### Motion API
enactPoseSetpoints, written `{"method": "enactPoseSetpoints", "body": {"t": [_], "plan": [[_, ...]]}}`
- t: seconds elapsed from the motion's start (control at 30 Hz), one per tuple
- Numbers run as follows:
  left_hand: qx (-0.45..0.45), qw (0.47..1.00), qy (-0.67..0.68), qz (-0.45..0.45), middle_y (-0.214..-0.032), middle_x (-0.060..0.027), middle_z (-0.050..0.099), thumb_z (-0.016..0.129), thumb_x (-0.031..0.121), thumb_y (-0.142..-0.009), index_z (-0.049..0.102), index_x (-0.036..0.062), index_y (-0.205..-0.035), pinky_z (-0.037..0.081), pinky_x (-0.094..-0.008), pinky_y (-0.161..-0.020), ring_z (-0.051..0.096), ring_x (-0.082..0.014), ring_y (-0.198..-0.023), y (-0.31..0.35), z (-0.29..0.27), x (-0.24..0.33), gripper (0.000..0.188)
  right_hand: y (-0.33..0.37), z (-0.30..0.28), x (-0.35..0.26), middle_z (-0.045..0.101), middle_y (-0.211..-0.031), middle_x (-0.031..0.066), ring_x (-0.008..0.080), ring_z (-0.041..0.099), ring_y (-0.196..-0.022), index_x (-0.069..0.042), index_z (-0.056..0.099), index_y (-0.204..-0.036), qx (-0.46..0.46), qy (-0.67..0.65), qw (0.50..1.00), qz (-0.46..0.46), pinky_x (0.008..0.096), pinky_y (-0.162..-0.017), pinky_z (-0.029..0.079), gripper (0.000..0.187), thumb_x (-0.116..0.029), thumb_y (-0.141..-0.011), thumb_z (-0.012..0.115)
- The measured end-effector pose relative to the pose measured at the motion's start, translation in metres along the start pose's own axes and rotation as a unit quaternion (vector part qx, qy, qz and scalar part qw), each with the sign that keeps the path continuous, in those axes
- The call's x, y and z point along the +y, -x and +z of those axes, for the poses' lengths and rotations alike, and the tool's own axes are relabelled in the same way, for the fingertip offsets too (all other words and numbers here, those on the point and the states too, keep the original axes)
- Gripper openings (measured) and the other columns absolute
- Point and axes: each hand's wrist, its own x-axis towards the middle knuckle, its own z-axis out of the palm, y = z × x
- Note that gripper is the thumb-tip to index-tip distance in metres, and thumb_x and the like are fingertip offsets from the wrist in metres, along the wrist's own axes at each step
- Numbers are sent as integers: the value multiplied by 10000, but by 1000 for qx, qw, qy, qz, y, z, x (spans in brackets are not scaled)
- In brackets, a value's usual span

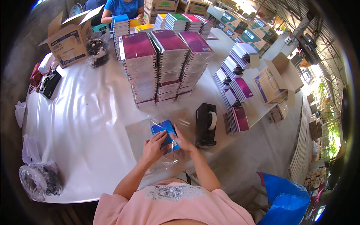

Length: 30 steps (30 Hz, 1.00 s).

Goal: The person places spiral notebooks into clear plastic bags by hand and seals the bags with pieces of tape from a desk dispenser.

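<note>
A blue spiral-bound notebook [161, 126] lies on the table in front of me, under or inside clear plastic film [140, 129]. My left hand [153, 145] rests on its left and middle part, fingers laid over the cover. Along its right edge lies my right hand [182, 141], fingers stretched forward and thumb toward the cover. Both hands press from above rather than wrapping round anything. Just right of my right hand stands a black tape dispenser [202, 129] with a roll of tape.
Tall stacks of maroon spiral notebooks [138, 47] stand ahead. More notebook piles [237, 119] line the table's right side, near an open carton [268, 84]. Another open carton [69, 45] and a second dispenser [50, 84] are far left. A person in blue [123, 7] sits opposite.
</note>
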Motion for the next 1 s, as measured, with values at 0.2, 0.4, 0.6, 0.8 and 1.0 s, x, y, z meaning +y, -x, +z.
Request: {"method": "enactPoseSetpoints", "body": {"t": [0.2,0.4,0.6,0.8,1.0], "plan": [[-35,999,8,-35,-1399,58,419,674,326,-783,507,170,-1295,384,-428,-892,392,-158,-1277,-3,-5,7,561,31,-16,36,79,-1495,216,382,130,-1370,33,301,-1373,234,454,858,-57,373,-1118,174,674,-362,-881,539],[-44,998,-2,-45,-1388,62,430,673,342,-783,508,177,-1297,389,-428,-891,386,-155,-1280,0,-8,4,564,38,-12,15,101,-1509,162,362,122,-1381,-35,425,-1319,266,530,804,41,545,-1077,160,595,-338,-835,594],[-50,998,6,-43,-1401,66,408,681,325,-772,495,185,-1304,390,-439,-902,393,-167,-1273,-1,-7,7,581,35,-7,38,296,-1436,184,330,295,-1323,-96,496,-1264,320,444,834,-76,556,-1034,234,593,-344,-760,688],[-68,996,16,-59,-1384,52,412,679,263,-769,445,204,-1332,417,-481,-894,407,-188,-1256,-4,-13,15,613,18,-53,41,595,-1095,133,254,574,-997,-103,523,-1225,249,212,939,107,403,-843,415,575,-245,-715,744],[-66,994,-34,-75,-1345,-13,426,652,193,-787,263,314,-1418,454,-546,-851,437,-264,-1205,-8,-17,35,751,23,-47,-24,600,-925,-10,52,514,-740,-48,559,-1151,4,-206,974,91,232,-660,413,454,-47,-720,701]]}}
